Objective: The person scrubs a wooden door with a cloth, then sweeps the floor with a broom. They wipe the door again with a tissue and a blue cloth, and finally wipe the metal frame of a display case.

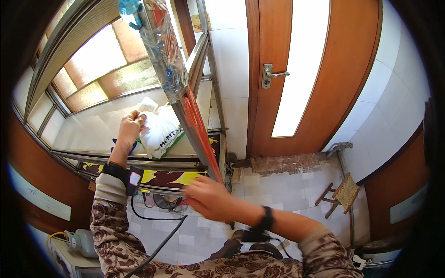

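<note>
A white plastic bag with green edging and printed writing (161,133) lies on the pale shelf of a metal-framed rack. My left hand (131,123) pinches the bag's upper left part between thumb and fingers. A dark blue item shows partly behind my left wrist. In front of the rack's lower edge is my right hand (205,198), blurred and with its fingers bent; whether it holds anything cannot be told. Just beside its fingertips shows a small pink-red thing. Both wrists wear black straps with cables.
A slanting metal post (194,128) wrapped in clear plastic and red strips rises between my hands. Beyond it stands a wooden door (271,114). A small woven-seat folding stool (347,193) is on the tiled floor at right. A grey gas cylinder (83,242) is at lower left.
</note>
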`<state>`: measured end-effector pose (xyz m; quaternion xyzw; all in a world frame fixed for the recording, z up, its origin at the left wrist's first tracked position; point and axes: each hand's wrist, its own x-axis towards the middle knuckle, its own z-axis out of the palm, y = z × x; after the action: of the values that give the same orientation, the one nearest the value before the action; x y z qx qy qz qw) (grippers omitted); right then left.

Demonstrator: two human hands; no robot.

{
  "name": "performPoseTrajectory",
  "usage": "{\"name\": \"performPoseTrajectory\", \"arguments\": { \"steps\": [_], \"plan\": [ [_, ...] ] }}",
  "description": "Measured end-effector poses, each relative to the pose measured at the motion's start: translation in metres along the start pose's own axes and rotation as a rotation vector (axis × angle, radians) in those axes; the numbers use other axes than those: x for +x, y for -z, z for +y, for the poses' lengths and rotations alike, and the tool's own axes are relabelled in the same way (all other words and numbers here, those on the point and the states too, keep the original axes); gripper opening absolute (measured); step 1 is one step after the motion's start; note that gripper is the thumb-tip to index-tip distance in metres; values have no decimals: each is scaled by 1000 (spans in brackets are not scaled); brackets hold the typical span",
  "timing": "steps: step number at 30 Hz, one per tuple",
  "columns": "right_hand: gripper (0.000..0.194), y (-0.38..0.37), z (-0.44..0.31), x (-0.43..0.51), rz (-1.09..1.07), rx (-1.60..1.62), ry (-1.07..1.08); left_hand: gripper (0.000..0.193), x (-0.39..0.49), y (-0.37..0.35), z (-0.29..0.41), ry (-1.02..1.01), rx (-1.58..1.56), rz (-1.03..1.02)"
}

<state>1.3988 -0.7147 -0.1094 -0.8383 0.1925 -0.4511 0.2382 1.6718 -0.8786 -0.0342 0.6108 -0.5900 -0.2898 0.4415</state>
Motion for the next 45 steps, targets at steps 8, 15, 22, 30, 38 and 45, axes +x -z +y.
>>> {"name": "performPoseTrajectory", "arguments": {
  "steps": [8, 15, 22, 30, 38, 45],
  "plan": [
    [37, -60, 80, 178, 724, 174, -292, 21, -1, -5, -22, -172, -50, -13],
    [45, -71, 118, 165, 687, 9, -306, 38, -22, 74, 49, -315, -945, 92],
    [39, -62, 56, 92, 420, 55, 69, 31, -147, 10, 3, 476, -1546, -333],
    [24, 51, -13, -136, 491, 535, -909, 28, -240, -161, -30, 723, -1259, -663],
    [29, 82, -34, -187, 897, 474, -955, 26, -273, -286, -13, 786, -1099, -942],
    [20, 117, -64, -231, 800, -166, -1098, 31, -307, -332, 19, 685, -1068, -1023]
  ]
}}
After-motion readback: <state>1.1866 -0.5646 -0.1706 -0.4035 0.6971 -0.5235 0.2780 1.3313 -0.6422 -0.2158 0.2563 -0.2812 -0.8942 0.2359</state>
